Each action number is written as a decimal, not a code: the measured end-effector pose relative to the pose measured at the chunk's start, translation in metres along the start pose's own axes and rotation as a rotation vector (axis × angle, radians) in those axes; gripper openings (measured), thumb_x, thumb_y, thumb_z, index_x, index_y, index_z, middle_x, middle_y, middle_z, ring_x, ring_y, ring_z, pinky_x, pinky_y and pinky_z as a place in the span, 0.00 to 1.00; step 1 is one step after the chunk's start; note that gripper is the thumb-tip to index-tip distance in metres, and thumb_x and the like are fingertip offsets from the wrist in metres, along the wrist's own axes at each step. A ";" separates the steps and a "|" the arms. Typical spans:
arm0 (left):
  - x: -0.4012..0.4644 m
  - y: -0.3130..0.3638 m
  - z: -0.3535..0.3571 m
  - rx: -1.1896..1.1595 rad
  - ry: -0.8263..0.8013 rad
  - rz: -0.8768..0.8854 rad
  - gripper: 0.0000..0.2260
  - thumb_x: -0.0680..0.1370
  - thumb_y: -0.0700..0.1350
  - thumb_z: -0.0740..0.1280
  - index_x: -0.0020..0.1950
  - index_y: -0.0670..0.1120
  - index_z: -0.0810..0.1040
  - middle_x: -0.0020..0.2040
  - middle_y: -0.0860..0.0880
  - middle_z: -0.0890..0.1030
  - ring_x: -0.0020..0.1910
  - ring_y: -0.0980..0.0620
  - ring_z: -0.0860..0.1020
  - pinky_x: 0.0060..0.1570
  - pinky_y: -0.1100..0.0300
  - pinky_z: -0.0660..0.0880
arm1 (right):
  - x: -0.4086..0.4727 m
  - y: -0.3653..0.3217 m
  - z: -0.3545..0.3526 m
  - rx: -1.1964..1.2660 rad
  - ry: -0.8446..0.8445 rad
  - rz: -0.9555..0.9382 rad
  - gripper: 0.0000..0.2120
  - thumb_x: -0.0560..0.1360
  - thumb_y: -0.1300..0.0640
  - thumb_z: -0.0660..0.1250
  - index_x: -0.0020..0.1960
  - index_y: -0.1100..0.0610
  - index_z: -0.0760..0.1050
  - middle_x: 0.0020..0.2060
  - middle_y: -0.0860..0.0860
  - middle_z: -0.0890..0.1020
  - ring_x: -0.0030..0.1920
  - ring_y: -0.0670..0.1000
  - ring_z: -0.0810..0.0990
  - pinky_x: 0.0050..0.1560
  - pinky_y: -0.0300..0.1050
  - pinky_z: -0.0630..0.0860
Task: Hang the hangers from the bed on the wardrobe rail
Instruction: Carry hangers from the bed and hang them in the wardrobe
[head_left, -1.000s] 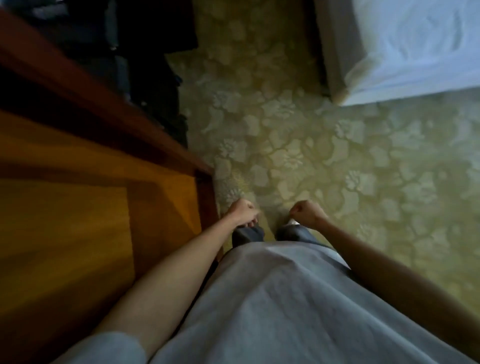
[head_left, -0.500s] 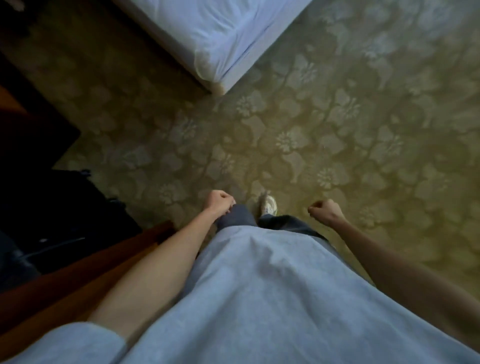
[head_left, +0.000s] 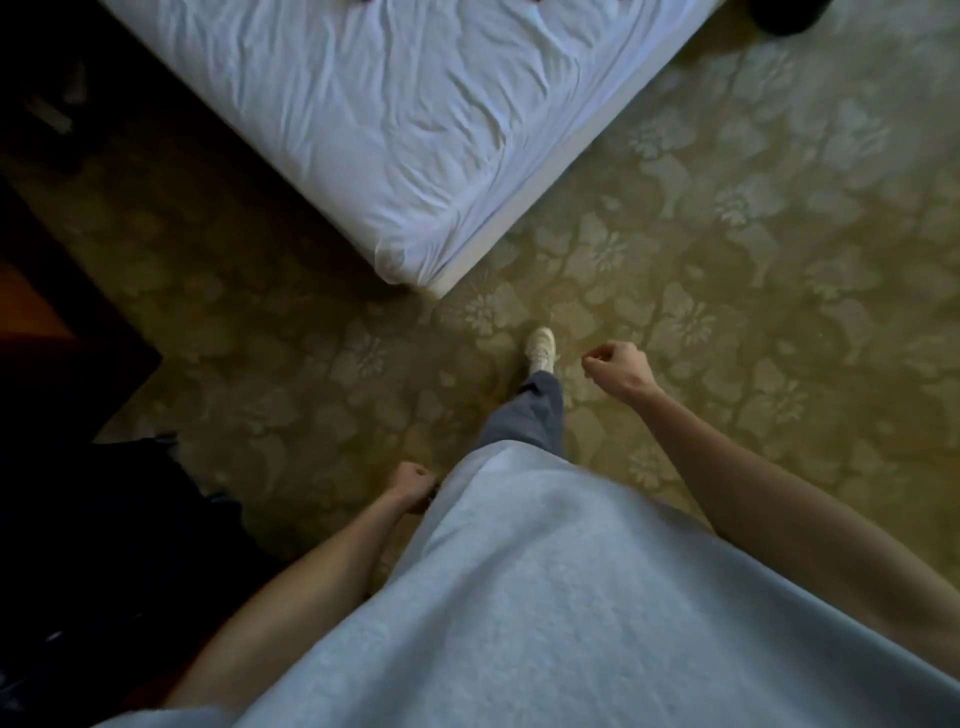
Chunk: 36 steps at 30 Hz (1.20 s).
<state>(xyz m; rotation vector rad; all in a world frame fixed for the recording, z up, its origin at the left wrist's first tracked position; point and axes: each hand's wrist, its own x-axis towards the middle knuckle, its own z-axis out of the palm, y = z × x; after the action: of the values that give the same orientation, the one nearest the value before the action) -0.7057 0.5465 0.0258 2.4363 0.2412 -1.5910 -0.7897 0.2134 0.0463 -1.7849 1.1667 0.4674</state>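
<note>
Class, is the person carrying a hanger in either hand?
No: the left hand and right hand are both loosely curled and hold nothing.

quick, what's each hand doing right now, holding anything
Left hand: fingers loosely curled by the hip, holding nothing.
Right hand: loosely curled out in front, holding nothing.

bed (head_left: 395, 119): creased matt cloth sheet | floor (head_left: 727, 270): matt floral-patterned carpet | top (head_left: 545, 597): soft matt cloth

A bedroom, seemingly in a home or hotel: a bed (head_left: 405, 119) with a wrinkled white sheet stands on floral-patterned olive carpet (head_left: 727, 249), dark wooden furniture (head_left: 47, 312) alongside.
</note>
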 end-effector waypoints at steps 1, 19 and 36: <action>0.007 0.031 -0.010 0.001 0.001 0.012 0.20 0.78 0.35 0.64 0.27 0.45 0.67 0.27 0.48 0.68 0.25 0.53 0.64 0.20 0.66 0.62 | 0.014 -0.007 -0.016 -0.009 0.000 0.019 0.11 0.75 0.57 0.66 0.50 0.60 0.85 0.43 0.54 0.85 0.46 0.54 0.83 0.43 0.41 0.73; 0.070 0.608 -0.115 0.045 -0.080 0.472 0.07 0.82 0.44 0.65 0.53 0.44 0.82 0.43 0.48 0.84 0.38 0.53 0.81 0.38 0.62 0.79 | 0.181 0.025 -0.266 0.078 0.020 0.558 0.12 0.77 0.59 0.66 0.43 0.65 0.83 0.33 0.56 0.83 0.34 0.54 0.79 0.32 0.41 0.73; 0.117 0.737 -0.190 -0.039 0.059 0.066 0.13 0.78 0.41 0.67 0.33 0.45 0.79 0.23 0.55 0.76 0.21 0.60 0.75 0.19 0.72 0.66 | 0.502 -0.250 -0.488 -0.016 -0.060 0.076 0.12 0.76 0.57 0.65 0.50 0.63 0.84 0.44 0.59 0.86 0.41 0.54 0.83 0.49 0.53 0.82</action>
<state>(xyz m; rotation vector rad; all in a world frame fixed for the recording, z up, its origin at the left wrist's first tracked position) -0.3028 -0.1085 0.0624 2.4379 0.1984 -1.4749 -0.4128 -0.4269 0.0560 -1.7325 1.1946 0.5728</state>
